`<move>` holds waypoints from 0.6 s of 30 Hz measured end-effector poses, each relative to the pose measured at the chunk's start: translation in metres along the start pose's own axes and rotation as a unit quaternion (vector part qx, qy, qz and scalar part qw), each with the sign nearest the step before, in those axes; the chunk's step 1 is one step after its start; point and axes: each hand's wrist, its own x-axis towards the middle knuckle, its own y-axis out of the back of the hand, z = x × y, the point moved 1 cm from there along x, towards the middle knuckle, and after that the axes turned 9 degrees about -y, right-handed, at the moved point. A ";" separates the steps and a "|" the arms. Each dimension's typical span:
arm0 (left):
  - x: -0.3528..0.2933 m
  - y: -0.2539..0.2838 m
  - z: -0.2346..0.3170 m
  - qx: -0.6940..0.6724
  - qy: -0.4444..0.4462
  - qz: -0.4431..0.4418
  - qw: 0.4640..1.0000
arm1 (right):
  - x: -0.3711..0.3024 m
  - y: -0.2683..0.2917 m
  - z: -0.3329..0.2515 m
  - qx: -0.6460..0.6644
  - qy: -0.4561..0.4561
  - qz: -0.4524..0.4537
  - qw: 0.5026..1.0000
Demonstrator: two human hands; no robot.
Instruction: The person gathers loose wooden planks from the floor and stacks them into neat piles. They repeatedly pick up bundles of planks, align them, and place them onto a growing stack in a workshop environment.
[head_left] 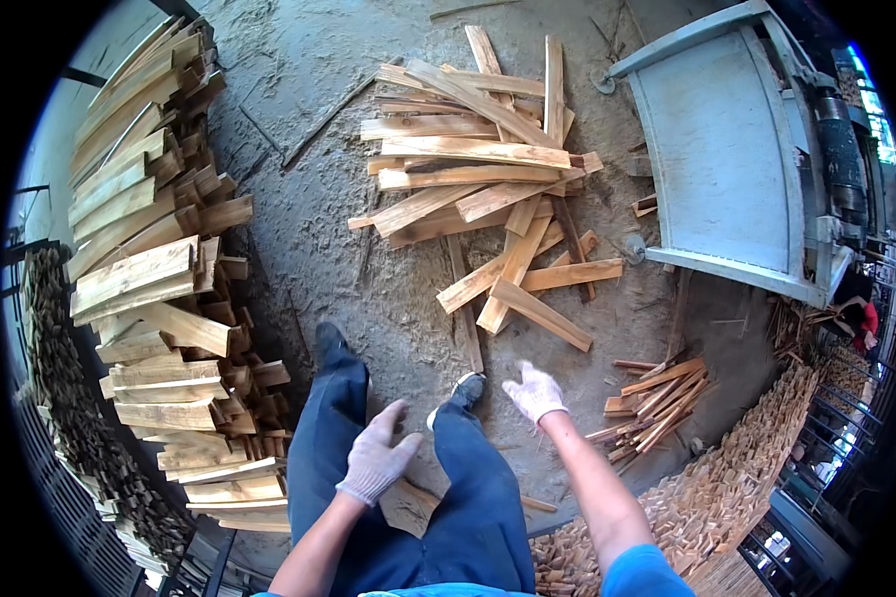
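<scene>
My left hand [379,454], in a pale knitted glove, hovers over my legs with its thumb and fingers apart and nothing in it. My right hand [536,393], gloved the same way, reaches forward past my shoe, empty; its fingers are spread and slightly blurred. Ahead of it, a loose heap of wooden boards [473,177] lies crisscross on the floor. The nearest piece to my right hand is a short board [540,314] at the heap's near edge. Neither hand touches any wood.
A tall stack of split boards [159,274] runs along the left. A pale blue metal machine table [722,154] stands at the far right. Thin wooden strips [662,403] lie in a small pile on the right, beside a long bank of stacked wood pieces [707,497]. Dusty floor [299,219] lies between.
</scene>
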 end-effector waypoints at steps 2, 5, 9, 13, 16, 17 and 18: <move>0.037 -0.012 0.002 0.017 -0.013 -0.038 0.999 | 0.029 0.021 -0.026 -0.021 0.046 0.042 0.998; 0.099 -0.031 -0.018 0.026 -0.005 -0.067 0.997 | 0.104 0.027 -0.064 -0.041 0.126 0.133 0.982; 0.159 -0.028 -0.039 0.119 -0.060 -0.163 0.978 | 0.185 0.044 -0.160 -0.073 0.204 0.211 0.953; 0.189 -0.006 -0.060 0.170 -0.004 -0.211 0.962 | 0.258 0.059 -0.266 -0.143 0.265 0.261 0.917; 0.217 0.012 -0.052 0.162 -0.052 -0.206 0.964 | 0.313 0.064 -0.328 -0.200 0.356 0.341 0.847; 0.222 0.011 -0.053 0.150 -0.075 -0.180 0.969 | 0.327 0.063 -0.342 -0.257 0.326 0.354 0.838; 0.223 0.015 -0.048 0.135 -0.097 -0.153 0.974 | 0.336 0.063 -0.354 -0.292 0.294 0.353 0.839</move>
